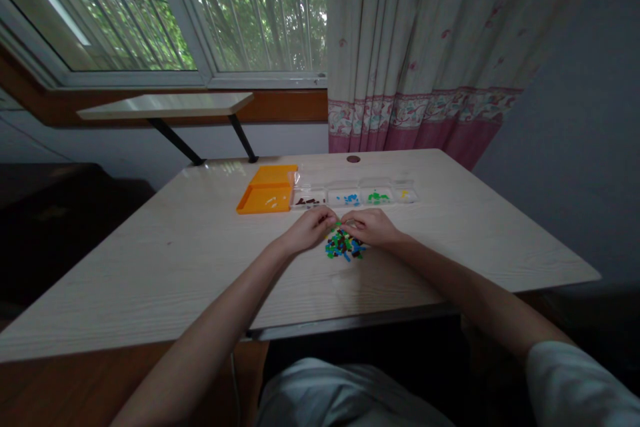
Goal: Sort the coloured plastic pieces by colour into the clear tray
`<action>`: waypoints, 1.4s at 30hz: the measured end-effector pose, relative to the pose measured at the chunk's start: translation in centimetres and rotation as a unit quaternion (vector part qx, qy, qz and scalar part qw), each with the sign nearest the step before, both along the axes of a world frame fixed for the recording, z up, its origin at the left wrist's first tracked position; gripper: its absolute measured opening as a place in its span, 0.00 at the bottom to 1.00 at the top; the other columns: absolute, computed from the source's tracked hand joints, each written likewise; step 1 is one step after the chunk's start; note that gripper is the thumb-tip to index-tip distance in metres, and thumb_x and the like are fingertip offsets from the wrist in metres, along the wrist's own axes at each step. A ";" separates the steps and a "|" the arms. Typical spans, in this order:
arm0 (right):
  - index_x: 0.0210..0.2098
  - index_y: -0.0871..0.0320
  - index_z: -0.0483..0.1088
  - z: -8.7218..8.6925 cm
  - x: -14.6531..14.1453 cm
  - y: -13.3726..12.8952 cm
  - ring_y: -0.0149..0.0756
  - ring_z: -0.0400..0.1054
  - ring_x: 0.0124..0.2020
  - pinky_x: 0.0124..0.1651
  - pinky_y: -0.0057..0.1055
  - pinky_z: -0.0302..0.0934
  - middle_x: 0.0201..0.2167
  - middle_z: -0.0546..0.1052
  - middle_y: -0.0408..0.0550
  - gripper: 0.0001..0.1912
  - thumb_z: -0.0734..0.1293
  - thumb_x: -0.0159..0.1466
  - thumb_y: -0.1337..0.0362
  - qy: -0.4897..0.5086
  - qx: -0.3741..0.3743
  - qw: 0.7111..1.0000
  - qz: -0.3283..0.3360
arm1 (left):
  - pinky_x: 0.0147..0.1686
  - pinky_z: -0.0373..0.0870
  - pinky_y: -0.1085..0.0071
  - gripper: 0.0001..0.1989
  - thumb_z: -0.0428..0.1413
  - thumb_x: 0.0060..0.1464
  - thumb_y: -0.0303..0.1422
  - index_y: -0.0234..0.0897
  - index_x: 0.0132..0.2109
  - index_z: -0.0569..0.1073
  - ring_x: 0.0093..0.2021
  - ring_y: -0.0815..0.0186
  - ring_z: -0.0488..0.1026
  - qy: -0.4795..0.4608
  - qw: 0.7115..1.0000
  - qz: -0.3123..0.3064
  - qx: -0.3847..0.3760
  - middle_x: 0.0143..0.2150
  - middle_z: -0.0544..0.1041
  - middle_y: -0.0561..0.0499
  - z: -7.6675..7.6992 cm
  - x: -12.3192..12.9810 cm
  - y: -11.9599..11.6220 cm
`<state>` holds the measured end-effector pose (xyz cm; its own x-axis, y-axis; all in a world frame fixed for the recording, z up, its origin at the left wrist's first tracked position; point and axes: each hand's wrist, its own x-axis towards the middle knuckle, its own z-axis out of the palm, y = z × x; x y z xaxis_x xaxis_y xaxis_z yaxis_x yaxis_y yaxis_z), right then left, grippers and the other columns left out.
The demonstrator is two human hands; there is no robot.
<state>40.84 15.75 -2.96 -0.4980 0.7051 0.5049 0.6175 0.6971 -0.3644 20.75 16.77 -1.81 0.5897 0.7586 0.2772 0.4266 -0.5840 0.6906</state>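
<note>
A mixed pile of small green, blue, brown and yellow plastic pieces (344, 247) lies on the light wooden table. Just above its far edge, my left hand (313, 227) and my right hand (371, 227) meet almost fingertip to fingertip. Both have their fingers closed in a pinch. A small green piece (339, 223) shows between the fingertips, and they appear to hold it together. Behind the hands stands a row of clear plastic compartments (327, 198). Sorted in them are brown pieces (309, 202), blue pieces (351, 200), green pieces (378, 198) and yellow pieces (404, 194).
An open orange box (241, 205) with a few pale pieces (271, 201) inside adjoins the row on the left. At the back left, a raised shelf (165, 105) rests on dark legs. A round brown cable-hole cover (353, 159) sits near the table's back edge, before the curtain (390, 47).
</note>
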 end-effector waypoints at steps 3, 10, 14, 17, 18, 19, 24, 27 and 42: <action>0.33 0.57 0.74 -0.1 -0.1 0.0 0.24 0.55 0.17 0.25 0.21 0.49 0.14 0.65 0.37 0.12 0.64 0.58 0.56 0.020 -0.021 1.000 -0.009 | 0.35 0.62 0.73 0.11 0.47 0.55 0.33 0.32 0.33 0.70 0.33 0.68 0.66 -0.002 1.000 0.010 0.012 0.30 0.70 0.49 0.4 0.2 -0.2; 0.33 0.58 0.74 0.3 0.2 0.1 0.24 0.53 0.16 0.25 0.21 0.50 0.13 0.61 0.36 0.11 0.63 0.58 0.58 0.069 -0.010 0.997 -0.034 | 0.33 0.61 0.74 0.11 0.47 0.56 0.33 0.32 0.36 0.72 0.32 0.69 0.66 -0.008 0.997 0.052 0.052 0.31 0.71 0.49 0.5 0.1 -0.2; 0.34 0.57 0.75 0.7 1.3 0.4 0.25 0.53 0.17 0.25 0.23 0.52 0.13 0.60 0.38 0.14 0.62 0.60 0.56 0.115 0.043 0.988 -0.090 | 0.33 0.61 0.74 0.09 0.51 0.53 0.33 0.32 0.34 0.73 0.32 0.69 0.66 0.078 0.994 0.038 0.065 0.30 0.71 0.49 0.1 -0.3 -0.1; 0.34 0.57 0.75 0.9 1.9 0.6 0.26 0.54 0.17 0.25 0.24 0.53 0.13 0.60 0.39 0.15 0.61 0.60 0.55 0.141 0.071 0.980 -0.123 | 0.30 0.60 0.75 0.08 0.54 0.50 0.34 0.33 0.34 0.73 0.29 0.69 0.66 0.129 0.990 0.025 0.043 0.29 0.71 0.50 -0.1 -0.5 -0.1; 0.34 0.57 0.75 0.9 2.0 0.6 0.27 0.54 0.17 0.25 0.24 0.53 0.14 0.60 0.39 0.15 0.61 0.60 0.54 0.146 0.080 0.978 -0.126 | 0.29 0.60 0.75 0.08 0.54 0.50 0.34 0.34 0.34 0.73 0.29 0.69 0.66 0.134 0.990 0.023 0.038 0.29 0.72 0.50 -0.2 -0.5 -0.1; 0.33 0.57 0.75 0.9 2.1 0.6 0.27 0.55 0.17 0.26 0.24 0.53 0.14 0.60 0.39 0.15 0.61 0.60 0.54 0.151 0.087 0.976 -0.127 | 0.29 0.60 0.76 0.08 0.53 0.50 0.33 0.34 0.34 0.73 0.29 0.69 0.66 0.136 0.990 0.021 0.036 0.29 0.72 0.50 -0.2 -0.4 -0.1; 0.34 0.56 0.76 1.1 2.0 0.5 0.28 0.58 0.18 0.27 0.25 0.55 0.14 0.64 0.41 0.16 0.61 0.61 0.53 0.150 0.088 0.977 -0.127 | 0.30 0.61 0.76 0.08 0.51 0.51 0.31 0.34 0.34 0.74 0.29 0.69 0.67 0.129 0.991 0.012 0.042 0.29 0.73 0.49 -0.2 -0.4 0.0; 0.34 0.56 0.76 1.2 2.0 0.5 0.28 0.60 0.19 0.27 0.25 0.56 0.16 0.69 0.43 0.16 0.61 0.61 0.54 0.150 0.088 0.977 -0.120 | 0.32 0.63 0.75 0.09 0.51 0.52 0.30 0.33 0.35 0.75 0.31 0.68 0.69 0.121 0.991 0.014 0.047 0.32 0.75 0.48 -0.2 -0.4 0.0; 0.39 0.54 0.75 0.2 5.5 4.2 0.32 0.64 0.23 0.27 0.27 0.52 0.21 0.73 0.45 0.15 0.60 0.60 0.57 0.021 0.004 0.952 -0.305 | 0.24 0.57 0.76 0.11 0.51 0.53 0.35 0.32 0.36 0.74 0.23 0.73 0.61 -0.043 0.994 0.099 -0.022 0.27 0.72 0.51 0.0 0.3 -0.2</action>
